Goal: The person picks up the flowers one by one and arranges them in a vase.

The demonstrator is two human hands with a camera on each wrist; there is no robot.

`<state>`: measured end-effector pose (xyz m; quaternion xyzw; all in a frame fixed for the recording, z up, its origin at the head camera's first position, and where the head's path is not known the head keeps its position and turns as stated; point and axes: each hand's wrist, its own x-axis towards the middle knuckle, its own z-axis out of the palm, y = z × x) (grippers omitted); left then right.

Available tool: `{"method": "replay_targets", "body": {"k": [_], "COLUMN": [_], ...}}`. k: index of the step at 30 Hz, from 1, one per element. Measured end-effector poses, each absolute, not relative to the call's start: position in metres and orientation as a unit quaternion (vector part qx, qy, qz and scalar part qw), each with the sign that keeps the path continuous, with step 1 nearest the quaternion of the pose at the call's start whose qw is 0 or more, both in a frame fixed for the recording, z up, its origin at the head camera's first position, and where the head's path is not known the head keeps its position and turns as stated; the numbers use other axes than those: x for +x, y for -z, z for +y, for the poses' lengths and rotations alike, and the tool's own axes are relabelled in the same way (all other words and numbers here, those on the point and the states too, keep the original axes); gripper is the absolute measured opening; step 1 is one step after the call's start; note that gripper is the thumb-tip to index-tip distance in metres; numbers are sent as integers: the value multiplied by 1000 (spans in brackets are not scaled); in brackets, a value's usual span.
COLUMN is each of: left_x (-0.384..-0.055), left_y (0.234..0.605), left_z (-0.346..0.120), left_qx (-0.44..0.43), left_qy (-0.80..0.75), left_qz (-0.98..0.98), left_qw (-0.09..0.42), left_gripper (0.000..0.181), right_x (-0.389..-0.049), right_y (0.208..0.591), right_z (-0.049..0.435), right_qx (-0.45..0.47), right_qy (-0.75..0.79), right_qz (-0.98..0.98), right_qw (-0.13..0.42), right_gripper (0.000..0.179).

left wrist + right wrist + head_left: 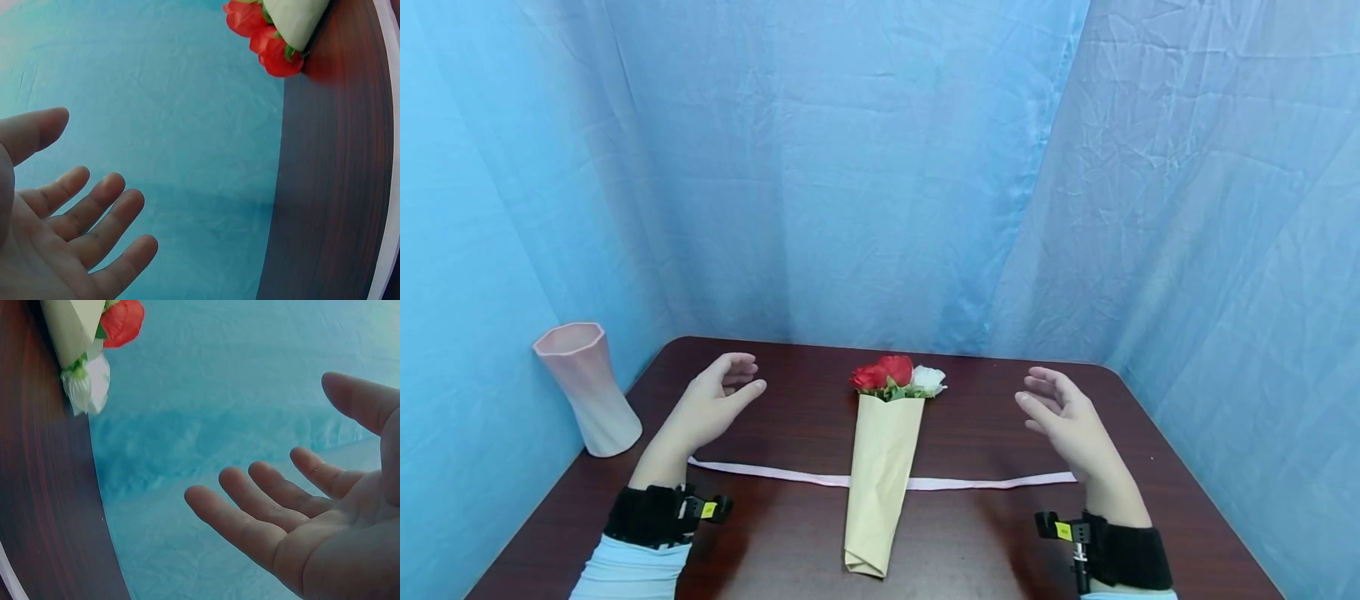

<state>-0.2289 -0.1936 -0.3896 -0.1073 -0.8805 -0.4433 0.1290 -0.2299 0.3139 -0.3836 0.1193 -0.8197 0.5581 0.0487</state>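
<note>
A bouquet wrapped in cream paper lies in the middle of the table, with red roses and a white rose at its far end. Beneath the wrap runs a pale pink ribbon, stretched out to both sides. My left hand is held above the table left of the bouquet, fingers relaxed and holding nothing. On the other side my right hand hovers over the ribbon's right part, its fingers loosely bent around empty air. Both wrist views show the palms bare, away from the flowers.
At the table's left edge stands a pink-and-white twisted vase. The dark wooden table has rounded far corners. Blue cloth hangs behind it and along both sides.
</note>
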Motion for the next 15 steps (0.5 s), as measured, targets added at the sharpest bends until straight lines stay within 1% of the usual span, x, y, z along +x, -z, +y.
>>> {"method": "replay_targets", "body": {"k": [9,15], "left_x": [-232,-233], "left_y": [396,402], "left_z": [-175,-162], "left_qx": [-130,-143], "left_qy": [451,450], "left_qz": [-877,-877], "left_qw": [105,93], "left_gripper": [53,52], "right_x": [-234,-234], "right_y": [392,399], "right_z": [294,271], "right_qx": [141,133], "right_qy": [-562,-561], "right_qz": [-815,-815], "right_qw": [-12,-52], "right_gripper": [71,71]}}
